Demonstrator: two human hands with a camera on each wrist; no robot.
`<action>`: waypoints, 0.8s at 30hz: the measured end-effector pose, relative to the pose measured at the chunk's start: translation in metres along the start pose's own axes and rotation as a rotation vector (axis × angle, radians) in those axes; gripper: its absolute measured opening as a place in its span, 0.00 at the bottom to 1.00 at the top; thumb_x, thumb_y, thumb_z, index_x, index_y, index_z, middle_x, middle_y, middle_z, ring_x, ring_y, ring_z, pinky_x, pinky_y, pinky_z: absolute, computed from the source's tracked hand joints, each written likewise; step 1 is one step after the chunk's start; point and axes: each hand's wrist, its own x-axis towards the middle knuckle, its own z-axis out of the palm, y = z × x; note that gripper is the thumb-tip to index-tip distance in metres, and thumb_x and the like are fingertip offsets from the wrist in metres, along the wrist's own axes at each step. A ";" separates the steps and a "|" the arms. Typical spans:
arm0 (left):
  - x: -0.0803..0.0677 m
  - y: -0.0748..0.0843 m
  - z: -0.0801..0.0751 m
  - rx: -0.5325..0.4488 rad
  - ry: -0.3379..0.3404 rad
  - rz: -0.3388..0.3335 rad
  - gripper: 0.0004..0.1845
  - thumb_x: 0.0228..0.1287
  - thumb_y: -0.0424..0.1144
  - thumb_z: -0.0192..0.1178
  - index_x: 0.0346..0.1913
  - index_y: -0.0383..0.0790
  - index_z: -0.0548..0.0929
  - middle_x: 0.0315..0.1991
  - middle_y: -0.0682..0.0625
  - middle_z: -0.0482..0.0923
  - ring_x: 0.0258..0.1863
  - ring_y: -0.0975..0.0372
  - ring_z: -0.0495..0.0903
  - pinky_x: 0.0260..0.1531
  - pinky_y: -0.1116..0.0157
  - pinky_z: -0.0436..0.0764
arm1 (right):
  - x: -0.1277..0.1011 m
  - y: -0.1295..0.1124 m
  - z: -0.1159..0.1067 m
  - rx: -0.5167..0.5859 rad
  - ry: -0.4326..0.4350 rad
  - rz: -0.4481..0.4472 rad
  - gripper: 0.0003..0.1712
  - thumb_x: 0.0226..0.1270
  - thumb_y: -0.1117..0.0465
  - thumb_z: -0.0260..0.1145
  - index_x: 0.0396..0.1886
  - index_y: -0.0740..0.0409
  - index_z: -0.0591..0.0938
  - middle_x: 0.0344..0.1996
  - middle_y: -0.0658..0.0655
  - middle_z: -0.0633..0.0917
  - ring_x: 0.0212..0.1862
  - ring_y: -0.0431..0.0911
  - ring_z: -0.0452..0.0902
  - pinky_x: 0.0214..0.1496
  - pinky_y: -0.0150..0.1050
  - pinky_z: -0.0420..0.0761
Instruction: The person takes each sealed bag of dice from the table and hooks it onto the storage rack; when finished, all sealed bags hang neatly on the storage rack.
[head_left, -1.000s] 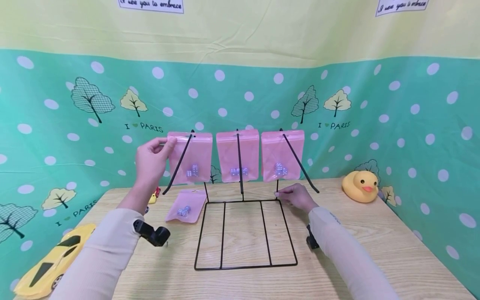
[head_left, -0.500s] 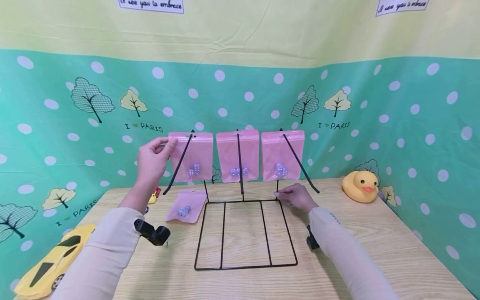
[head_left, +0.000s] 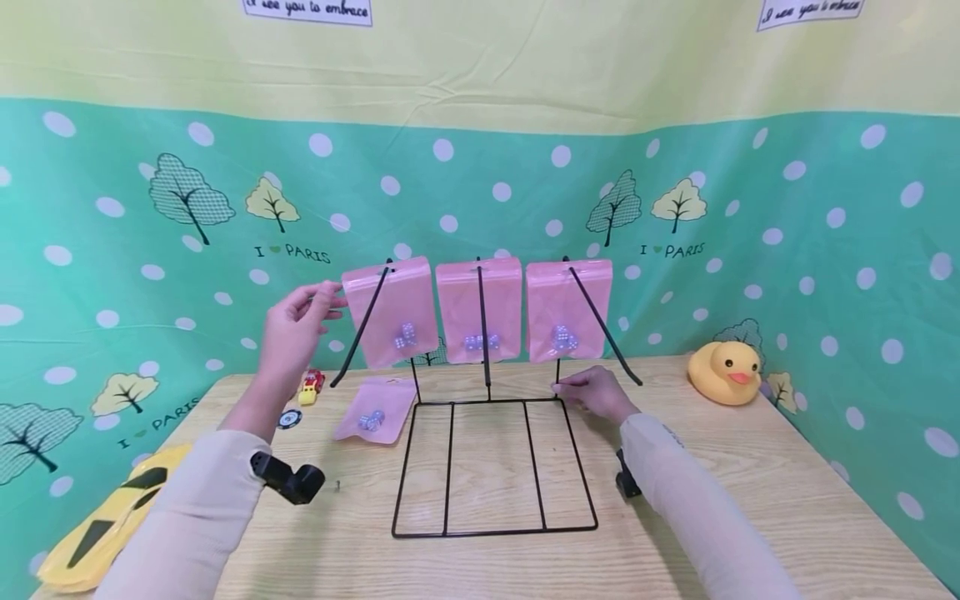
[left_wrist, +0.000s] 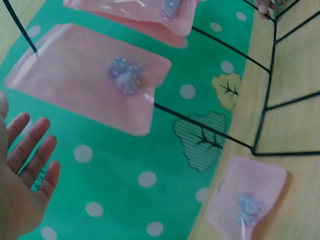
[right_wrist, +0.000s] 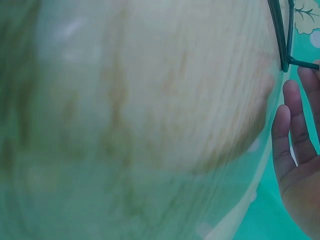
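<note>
A black wire display rack [head_left: 495,532] stands on the table, its prongs rising toward me. Three pink zip bags with pale blue dice hang from them: a left bag [head_left: 409,302], a middle bag [head_left: 461,308] and a right bag [head_left: 549,307]. The left bag hangs tilted. Just left of its top edge is my left hand [head_left: 291,332], fingers loosely extended and apart from the bag in the left wrist view. My right hand [head_left: 600,395] pinches the rack at its back right corner. Another pink bag [head_left: 390,398] of dice lies on the table, left of the rack.
A yellow toy car [head_left: 112,521] sits at the left table edge. Behind my left forearm are a small red and yellow toy [head_left: 309,388] and a black round disc [head_left: 289,418]. A yellow rubber duck [head_left: 722,372] stands at the back right, before the patterned cloth [head_left: 517,225].
My left hand has let go of the left bag's top corner and drawn back slightly left. The bag has shifted right and tilted. My right hand stays at the rack.
</note>
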 end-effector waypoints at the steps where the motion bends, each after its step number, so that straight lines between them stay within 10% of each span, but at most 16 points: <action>1: -0.001 -0.003 -0.001 0.000 -0.002 0.001 0.33 0.78 0.62 0.46 0.69 0.38 0.75 0.56 0.49 0.82 0.53 0.64 0.79 0.52 0.67 0.75 | 0.000 0.000 0.000 0.000 0.001 0.000 0.16 0.69 0.56 0.72 0.51 0.61 0.88 0.33 0.56 0.90 0.25 0.44 0.75 0.30 0.34 0.76; 11: -0.012 -0.049 0.001 0.086 -0.019 -0.070 0.31 0.79 0.57 0.49 0.71 0.37 0.73 0.62 0.36 0.78 0.42 0.68 0.78 0.36 0.73 0.75 | 0.001 0.000 -0.001 0.011 0.003 0.010 0.15 0.69 0.56 0.72 0.50 0.60 0.89 0.24 0.57 0.86 0.22 0.43 0.71 0.26 0.34 0.71; 18: -0.017 -0.084 0.010 0.161 -0.067 -0.156 0.28 0.80 0.46 0.54 0.72 0.32 0.69 0.65 0.30 0.73 0.66 0.42 0.72 0.65 0.49 0.71 | 0.000 0.000 0.002 0.033 0.004 0.032 0.15 0.69 0.56 0.72 0.50 0.59 0.89 0.24 0.57 0.85 0.21 0.43 0.69 0.25 0.34 0.69; 24: -0.020 -0.107 0.015 0.355 -0.111 -0.225 0.32 0.78 0.50 0.56 0.71 0.27 0.67 0.63 0.27 0.74 0.63 0.36 0.72 0.62 0.42 0.70 | 0.000 0.001 0.001 0.030 0.009 0.024 0.16 0.69 0.56 0.71 0.51 0.61 0.88 0.31 0.56 0.89 0.24 0.44 0.73 0.31 0.35 0.75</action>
